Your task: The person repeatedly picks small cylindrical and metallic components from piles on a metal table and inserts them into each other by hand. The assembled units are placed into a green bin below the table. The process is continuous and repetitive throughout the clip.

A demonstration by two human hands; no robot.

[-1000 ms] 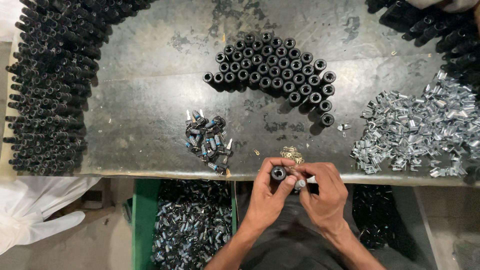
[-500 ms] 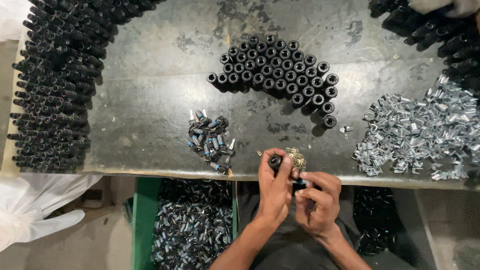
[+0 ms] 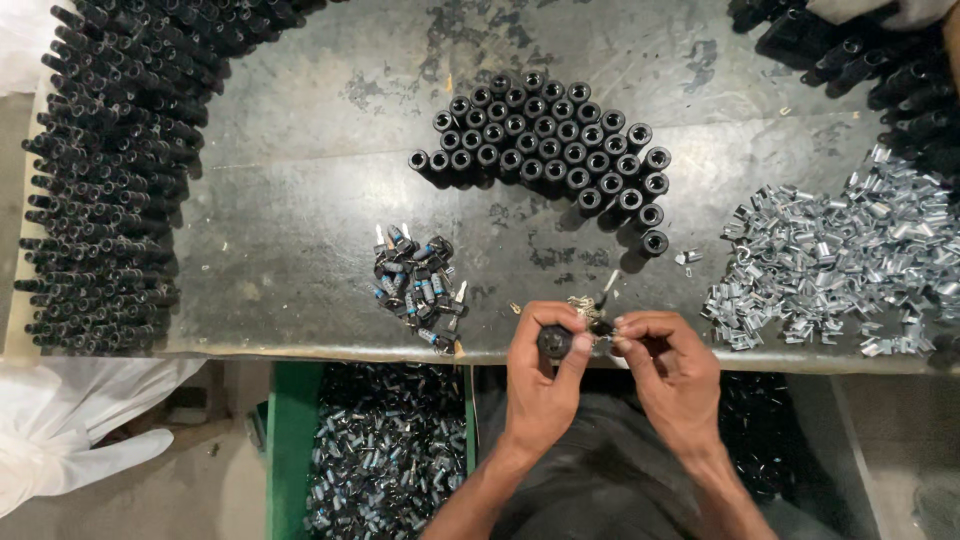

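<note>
A: Across the whole dark metal bench (image 3: pixel 330 200) in front of you, what takes up the most room?

B: The long heap of black tubes (image 3: pixel 110 180) curving down your left side; then the pile of bright metal clips (image 3: pixel 840 265) on your right; then the upright cluster of black sleeves (image 3: pixel 555 150) standing open-end up in the middle.

A: And below the bench edge?

B: A green bin (image 3: pixel 290 440) full of small dark parts, by your left knee; a white plastic bag (image 3: pixel 70 440) lies further left on the floor.

A: Smaller things?

B: A little heap of small capped parts (image 3: pixel 415 285) with blue and silver bits, just left of your hands; beside your fingers, a few tiny brass pieces (image 3: pixel 585 305).

A: My hands?

B: Your left hand (image 3: pixel 545 385) is closed around one black sleeve (image 3: pixel 555 342), held at the near bench edge; your right hand (image 3: pixel 675 375) pinches something tiny against it; what exactly, you cannot tell from here.
</note>
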